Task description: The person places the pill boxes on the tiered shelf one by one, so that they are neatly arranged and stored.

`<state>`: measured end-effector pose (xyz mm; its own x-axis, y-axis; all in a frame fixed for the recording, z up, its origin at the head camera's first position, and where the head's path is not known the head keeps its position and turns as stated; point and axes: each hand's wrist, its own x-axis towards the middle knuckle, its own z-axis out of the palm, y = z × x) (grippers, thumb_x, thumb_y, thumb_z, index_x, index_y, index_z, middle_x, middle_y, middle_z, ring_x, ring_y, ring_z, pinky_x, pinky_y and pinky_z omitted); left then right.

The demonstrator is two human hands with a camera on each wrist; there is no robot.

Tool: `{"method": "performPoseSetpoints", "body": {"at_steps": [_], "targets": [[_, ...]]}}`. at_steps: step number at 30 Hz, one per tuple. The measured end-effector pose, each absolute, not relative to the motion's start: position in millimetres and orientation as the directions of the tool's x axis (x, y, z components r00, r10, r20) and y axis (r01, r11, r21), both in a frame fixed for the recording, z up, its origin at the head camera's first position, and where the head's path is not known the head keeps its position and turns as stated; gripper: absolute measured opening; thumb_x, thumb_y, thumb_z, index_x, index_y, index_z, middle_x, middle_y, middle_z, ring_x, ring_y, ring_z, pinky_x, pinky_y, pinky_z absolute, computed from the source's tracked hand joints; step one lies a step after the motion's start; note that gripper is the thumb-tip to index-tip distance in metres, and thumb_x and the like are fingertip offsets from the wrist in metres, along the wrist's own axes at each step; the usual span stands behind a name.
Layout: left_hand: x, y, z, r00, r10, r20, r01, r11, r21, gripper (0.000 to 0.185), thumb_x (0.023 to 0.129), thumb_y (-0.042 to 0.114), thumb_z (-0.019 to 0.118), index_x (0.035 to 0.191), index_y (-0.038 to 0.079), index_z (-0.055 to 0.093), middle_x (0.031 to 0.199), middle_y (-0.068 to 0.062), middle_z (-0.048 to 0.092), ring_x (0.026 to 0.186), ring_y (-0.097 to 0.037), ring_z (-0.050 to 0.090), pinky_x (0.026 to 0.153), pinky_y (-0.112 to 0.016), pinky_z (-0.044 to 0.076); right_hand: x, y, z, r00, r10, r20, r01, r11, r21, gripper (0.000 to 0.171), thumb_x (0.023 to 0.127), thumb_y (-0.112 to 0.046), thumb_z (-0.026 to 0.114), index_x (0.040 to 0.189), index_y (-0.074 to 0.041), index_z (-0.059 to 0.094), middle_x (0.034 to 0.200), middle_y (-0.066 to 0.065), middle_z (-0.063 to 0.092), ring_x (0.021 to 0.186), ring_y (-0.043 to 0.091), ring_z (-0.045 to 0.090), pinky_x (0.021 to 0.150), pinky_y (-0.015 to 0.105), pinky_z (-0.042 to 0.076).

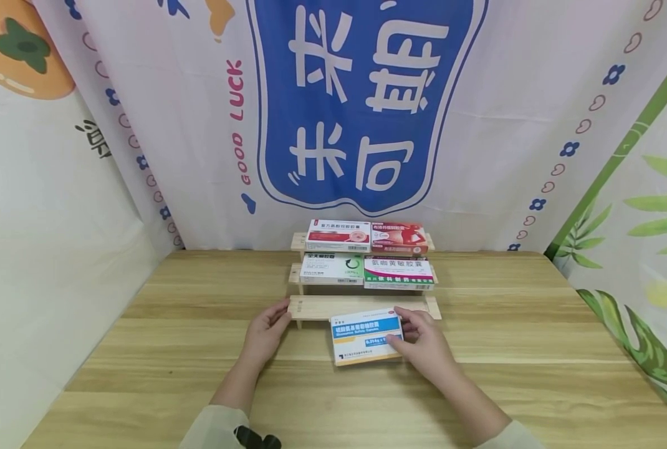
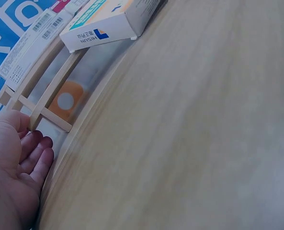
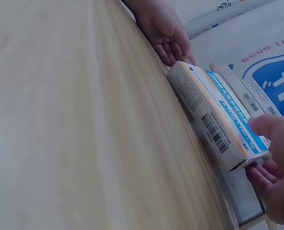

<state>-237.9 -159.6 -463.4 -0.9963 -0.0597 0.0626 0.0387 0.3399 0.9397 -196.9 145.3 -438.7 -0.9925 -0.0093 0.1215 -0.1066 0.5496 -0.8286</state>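
While right hand (image 1: 423,346) grips blue box (image 1: 365,337), left hand (image 1: 266,330) at rack (image 1: 311,305) edge

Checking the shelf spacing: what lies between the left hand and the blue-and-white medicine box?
Only the bare front rail of the wooden rack, seen in the head view, between the left hand and the medicine box.

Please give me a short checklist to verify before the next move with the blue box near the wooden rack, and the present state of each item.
1. Right hand grips the blue box: ok, thumb on its front, fingers behind.
2. Left hand steadies the rack: ok, it touches the rack's left end.
3. Bottom shelf has free space: ok, bare wood shows.
4. Upper shelves: not ok for another box, four boxes fill them.
5. Box print faces forward: ok in the head view.
6. Box clear of the table: cannot tell.
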Motion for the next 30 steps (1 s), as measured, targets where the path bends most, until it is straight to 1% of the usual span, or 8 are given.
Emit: {"method": "performPoseSetpoints", "body": {"at_steps": [3,6,10,16,19,25,28,30], "targets": [[-238.1,-159.2,-463.4,-0.996,-0.068,0.060,0.034,0.342,0.939,0.034,0.085,0.024,0.053,0.118,0.016,0.052,0.125,-0.002,0.051,0.114,-0.017,0.049,0.096,-0.032,0.041,-195.7,143.0,-439.4,-0.994,0.009,0.108,-0.081,0.600,-0.796,0.054,0.068,-0.033,0.071,0.117,-0.032,0.049,0.108,-0.003,0.048,0.086,0.011,0.053,0.073,0.018,0.050],[-238.6,-159.0,-463.5,-0.995,-0.069,0.067,0.039,0.345,0.938,0.034,0.085,0.024,0.053,0.118,0.015,0.052,0.125,-0.004,0.052,0.113,-0.017,0.049,0.096,-0.033,0.042,-195.1,142.6,-439.7,-0.995,0.021,0.093,-0.061,0.616,-0.785,0.055,0.068,-0.034,0.071,0.117,-0.036,0.047,0.106,-0.004,0.049,0.085,0.011,0.053,0.072,0.020,0.050],[-238.2,-158.9,-462.5,-0.995,-0.070,0.067,0.039,0.343,0.938,0.034,0.085,0.024,0.053,0.118,0.015,0.052,0.125,-0.003,0.051,0.114,-0.017,0.049,0.096,-0.033,0.042,-195.0,142.7,-440.2,-0.999,0.020,0.041,-0.022,0.565,-0.825,0.056,0.068,-0.033,0.072,0.116,-0.040,0.045,0.103,-0.003,0.054,0.081,0.010,0.057,0.069,0.021,0.052],[-237.4,-159.8,-461.9,-0.996,-0.063,0.056,0.032,0.335,0.942,0.034,0.085,0.024,0.053,0.118,0.015,0.052,0.124,-0.003,0.052,0.114,-0.016,0.048,0.097,-0.033,0.041,-195.9,143.6,-442.9,-1.000,0.010,-0.005,0.009,0.500,-0.866,0.055,0.071,-0.024,0.070,0.116,-0.041,0.044,0.101,0.001,0.056,0.079,0.012,0.058,0.066,0.022,0.052],[-237.5,-160.1,-462.3,-0.996,-0.063,0.059,0.034,0.335,0.942,0.034,0.085,0.025,0.053,0.118,0.015,0.052,0.125,-0.003,0.052,0.114,-0.017,0.049,0.097,-0.033,0.041,-196.7,144.6,-445.0,-1.000,0.018,-0.019,0.024,0.435,-0.900,0.052,0.072,-0.020,0.068,0.115,-0.040,0.047,0.099,0.003,0.055,0.078,0.013,0.057,0.064,0.022,0.052],[-237.0,-159.9,-462.3,-0.996,-0.063,0.062,0.037,0.336,0.941,0.034,0.085,0.025,0.053,0.118,0.015,0.052,0.125,-0.002,0.051,0.114,-0.016,0.049,0.096,-0.032,0.041,-197.0,144.0,-446.0,-0.999,0.036,-0.040,0.048,0.256,-0.965,0.041,0.072,-0.020,0.068,0.110,-0.028,0.055,0.099,0.009,0.055,0.078,0.016,0.060,0.060,0.027,0.054],[-237.3,-159.7,-462.5,-0.996,-0.066,0.064,0.038,0.334,0.942,0.034,0.085,0.024,0.053,0.117,0.015,0.052,0.125,-0.002,0.051,0.114,-0.017,0.049,0.096,-0.033,0.041,-197.6,142.4,-445.4,-0.998,0.055,-0.033,0.044,0.214,-0.976,0.034,0.073,-0.020,0.067,0.107,-0.022,0.059,0.098,0.009,0.057,0.076,0.015,0.061,0.058,0.030,0.055],[-237.9,-159.8,-463.0,-0.995,-0.068,0.068,0.041,0.333,0.942,0.034,0.085,0.024,0.054,0.117,0.014,0.053,0.125,-0.002,0.051,0.114,-0.017,0.049,0.096,-0.033,0.042,-198.3,141.4,-445.1,-0.997,0.070,-0.019,0.034,0.212,-0.977,0.032,0.074,-0.019,0.066,0.105,-0.018,0.060,0.099,0.009,0.058,0.075,0.014,0.061,0.058,0.030,0.055]]}}
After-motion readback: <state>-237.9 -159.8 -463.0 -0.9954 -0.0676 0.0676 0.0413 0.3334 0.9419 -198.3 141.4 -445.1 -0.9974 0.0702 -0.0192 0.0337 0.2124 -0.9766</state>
